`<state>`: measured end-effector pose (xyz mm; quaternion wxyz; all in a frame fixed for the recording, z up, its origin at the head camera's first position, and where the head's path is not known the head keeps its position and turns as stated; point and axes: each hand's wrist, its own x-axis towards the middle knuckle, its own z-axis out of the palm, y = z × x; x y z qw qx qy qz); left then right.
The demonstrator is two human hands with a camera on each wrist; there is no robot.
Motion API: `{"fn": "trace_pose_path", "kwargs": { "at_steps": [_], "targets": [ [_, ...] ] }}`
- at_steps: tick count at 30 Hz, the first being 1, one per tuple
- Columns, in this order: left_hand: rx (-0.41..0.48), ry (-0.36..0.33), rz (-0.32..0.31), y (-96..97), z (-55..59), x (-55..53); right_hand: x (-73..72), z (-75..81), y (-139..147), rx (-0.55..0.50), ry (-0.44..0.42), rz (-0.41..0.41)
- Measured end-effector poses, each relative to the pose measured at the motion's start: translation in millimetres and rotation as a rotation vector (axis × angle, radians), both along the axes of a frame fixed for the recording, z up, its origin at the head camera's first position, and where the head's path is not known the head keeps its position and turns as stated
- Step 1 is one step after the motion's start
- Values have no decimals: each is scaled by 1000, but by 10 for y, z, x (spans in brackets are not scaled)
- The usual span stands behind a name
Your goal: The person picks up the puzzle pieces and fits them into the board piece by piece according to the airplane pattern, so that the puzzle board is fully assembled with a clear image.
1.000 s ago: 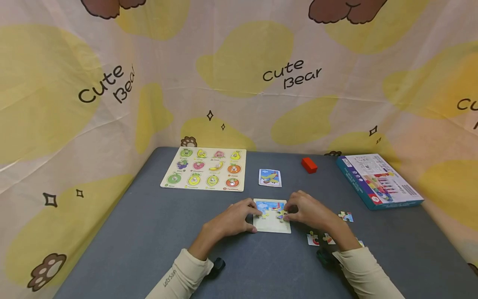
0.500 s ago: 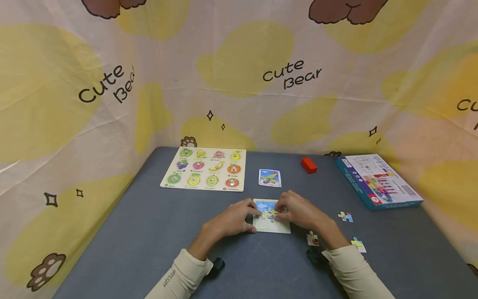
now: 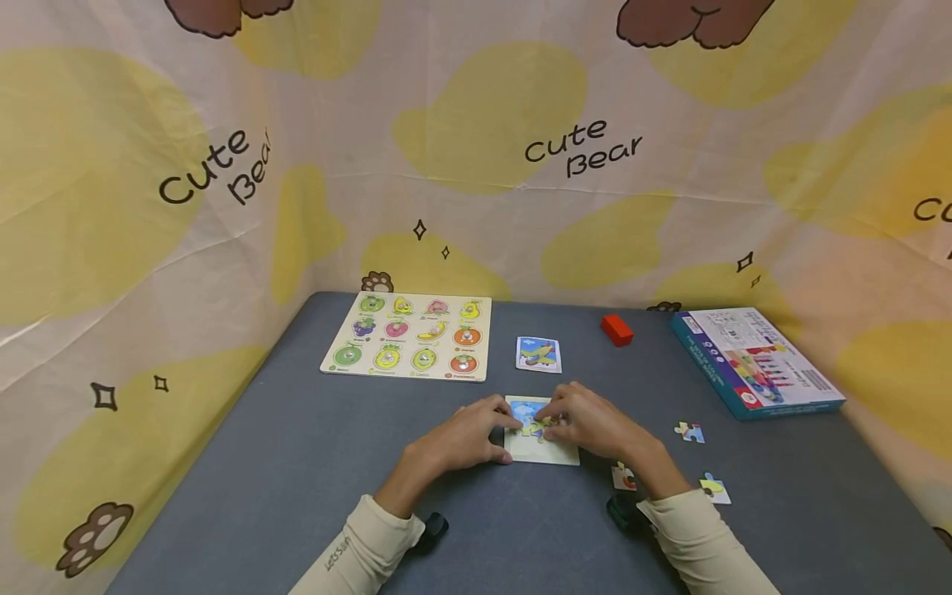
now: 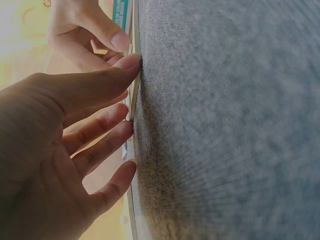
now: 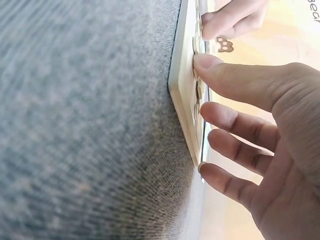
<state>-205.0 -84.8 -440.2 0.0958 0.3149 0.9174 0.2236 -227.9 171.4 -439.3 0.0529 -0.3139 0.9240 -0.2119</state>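
A pale puzzle board (image 3: 541,453) lies flat on the table, with several airplane-picture jigsaw pieces (image 3: 524,409) fitted in its upper part. My left hand (image 3: 463,438) holds the board's left side, thumb at the lower edge and index finger over the pieces. My right hand (image 3: 591,421) reaches over the board from the right, thumb and index finger pinching a jigsaw piece that the fingers mostly hide. In the right wrist view the thumb (image 5: 207,61) rests on pieces standing slightly above the board (image 5: 181,95). Loose jigsaw pieces (image 3: 716,488) lie right of the board.
Behind the board lies an airplane picture card (image 3: 539,355). A fruit peg board (image 3: 405,337) is at the back left. A red block (image 3: 616,330) and a teal-sided box (image 3: 759,364) occupy the back right. Patterned cloth (image 3: 476,165) hangs behind the table.
My right hand has moved left from the board's right edge to the middle of the pieces, shifting a jigsaw piece with it. The left hand stays in place.
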Motion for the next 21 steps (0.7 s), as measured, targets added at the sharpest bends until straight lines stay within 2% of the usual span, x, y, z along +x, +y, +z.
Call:
{"fn": "trace_pose_path", "kwargs": {
  "at_steps": [11,21],
  "targets": [
    [-7,-1,-1,8,4,-5,-5,13,-35,-2,23,33],
    [-11,-7,0,12,3,-7,-3,19,-46,9,35,21]
  ]
}}
